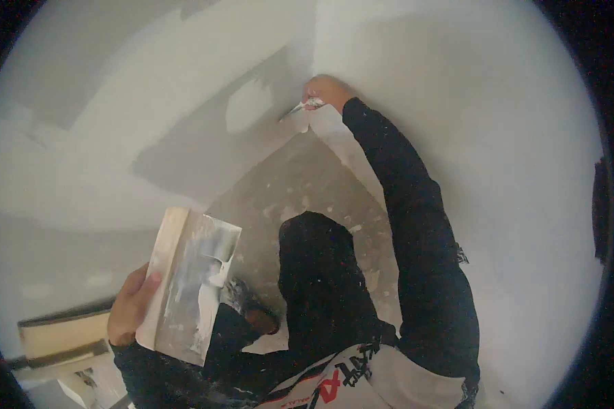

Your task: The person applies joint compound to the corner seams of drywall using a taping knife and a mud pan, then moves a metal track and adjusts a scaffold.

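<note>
My left hand (131, 305) holds a wide metal spreading blade (205, 286) by its pale wooden strip, at the lower left. White compound is smeared over the blade. My right hand (327, 92) grips a small putty knife (293, 112) up in the corner, its blade pointing down-left against or very close to the left wall (205, 129); whether it touches, I cannot tell. The left wall has grey and white patches, and the pale right wall (498, 150) meets it just above the floor's corner.
The speckled grey floor (266, 191) narrows into the corner ahead, with my bent leg in dark trousers (317, 266) over it. Yellowish boards or tools (61, 334) with dark edges lie at the lower left, beside a white-smeared item (82, 385).
</note>
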The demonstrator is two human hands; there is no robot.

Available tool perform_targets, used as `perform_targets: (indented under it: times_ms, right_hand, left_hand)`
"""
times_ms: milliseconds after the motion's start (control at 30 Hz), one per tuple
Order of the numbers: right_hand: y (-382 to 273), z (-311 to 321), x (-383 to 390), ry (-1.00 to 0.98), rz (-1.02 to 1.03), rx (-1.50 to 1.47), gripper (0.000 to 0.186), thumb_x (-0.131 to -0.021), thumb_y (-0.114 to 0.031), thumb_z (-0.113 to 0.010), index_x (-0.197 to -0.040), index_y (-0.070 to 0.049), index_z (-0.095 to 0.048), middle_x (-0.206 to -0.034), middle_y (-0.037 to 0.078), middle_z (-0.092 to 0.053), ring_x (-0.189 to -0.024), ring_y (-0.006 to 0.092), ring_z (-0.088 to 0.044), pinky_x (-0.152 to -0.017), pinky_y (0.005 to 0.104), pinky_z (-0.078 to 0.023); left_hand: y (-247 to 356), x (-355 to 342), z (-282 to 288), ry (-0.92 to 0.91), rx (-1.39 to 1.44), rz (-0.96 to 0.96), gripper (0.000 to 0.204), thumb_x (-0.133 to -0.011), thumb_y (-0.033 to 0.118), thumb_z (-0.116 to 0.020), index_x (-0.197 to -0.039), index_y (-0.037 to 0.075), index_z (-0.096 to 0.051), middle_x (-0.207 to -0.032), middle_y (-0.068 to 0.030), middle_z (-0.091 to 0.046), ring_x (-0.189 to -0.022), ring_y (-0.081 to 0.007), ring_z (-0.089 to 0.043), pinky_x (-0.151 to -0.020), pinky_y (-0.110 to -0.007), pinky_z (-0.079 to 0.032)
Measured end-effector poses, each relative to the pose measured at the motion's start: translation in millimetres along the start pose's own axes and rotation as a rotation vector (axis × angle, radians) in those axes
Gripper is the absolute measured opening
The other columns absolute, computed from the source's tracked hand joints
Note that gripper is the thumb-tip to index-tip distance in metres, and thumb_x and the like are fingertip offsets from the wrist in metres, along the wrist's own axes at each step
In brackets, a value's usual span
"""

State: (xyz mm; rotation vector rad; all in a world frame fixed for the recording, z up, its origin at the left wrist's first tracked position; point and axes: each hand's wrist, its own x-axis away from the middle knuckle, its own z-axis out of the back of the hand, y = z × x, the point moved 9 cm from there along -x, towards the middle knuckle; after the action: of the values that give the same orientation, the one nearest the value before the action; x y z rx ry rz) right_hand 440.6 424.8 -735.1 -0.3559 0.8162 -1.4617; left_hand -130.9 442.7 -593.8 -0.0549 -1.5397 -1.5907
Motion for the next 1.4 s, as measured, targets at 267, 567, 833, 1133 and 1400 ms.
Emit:
perform_targets:
  times_ms: [267, 567, 833, 1133, 1400]
  right_hand:
    - [-76, 24, 65, -0.065, -0.659, 0.346, 0.015, -0.076, -0.023, -0.069, -0.08, -0.008, -0.069, -0.074, 0.01, -0.061, -0.068, 0.0228, -0.059, -0.064, 0.0368, -0.046]
    - [77, -176, 171, 0.227, -0.827, -0.234, 0.029, -0.076, -0.025, -0.074, -0.086, 0.002, -0.068, -0.068, 0.008, -0.065, -0.057, 0.0201, -0.061, -0.057, 0.0352, -0.048]
    - [122, -189, 164, 0.43, -0.803, -0.135, 0.027, -0.076, -0.024, -0.072, -0.085, 0.001, -0.069, -0.063, 0.01, -0.065, -0.056, 0.0185, -0.064, -0.057, 0.0333, -0.05]
    - [105, -166, 159, 0.42, -0.629, 0.146, 0.037, -0.073, -0.032, -0.071, -0.092, 0.0, -0.071, -0.078, 0.016, -0.069, -0.072, 0.0281, -0.067, -0.07, 0.0398, -0.051]
    - [165, -178, 182, 0.354, -0.822, 0.119, 0.041, -0.072, -0.034, -0.073, -0.1, -0.005, -0.07, -0.081, 0.017, -0.068, -0.076, 0.0307, -0.065, -0.072, 0.041, -0.049]
  left_hand:
    - [-15, 5, 12, 0.155, 0.063, -0.027, 0.06, -0.093, 0.039, -0.059, -0.132, -0.006, -0.05, -0.117, -0.0133, -0.062, -0.105, -0.0186, -0.057, -0.092, -0.03, -0.042]
    - [-10, 12, 29, 0.224, -0.043, 0.028, 0.059, -0.093, 0.036, -0.061, -0.133, -0.005, -0.05, -0.12, -0.014, -0.061, -0.106, -0.019, -0.057, -0.094, -0.03, -0.042]
    - [-32, 8, 40, 0.225, 0.015, 0.07, 0.059, -0.092, 0.037, -0.062, -0.133, -0.004, -0.05, -0.121, -0.0135, -0.06, -0.108, -0.0191, -0.056, -0.094, -0.031, -0.042]
    - [-26, 7, 23, 0.202, 0.053, 0.092, 0.063, -0.091, 0.039, -0.062, -0.132, -0.006, -0.05, -0.119, -0.0134, -0.06, -0.106, -0.0196, -0.056, -0.095, -0.031, -0.041]
    - [-34, 5, 28, 0.227, 0.031, 0.083, 0.061, -0.091, 0.037, -0.062, -0.134, -0.005, -0.049, -0.121, -0.0136, -0.06, -0.107, -0.0197, -0.056, -0.095, -0.031, -0.041]
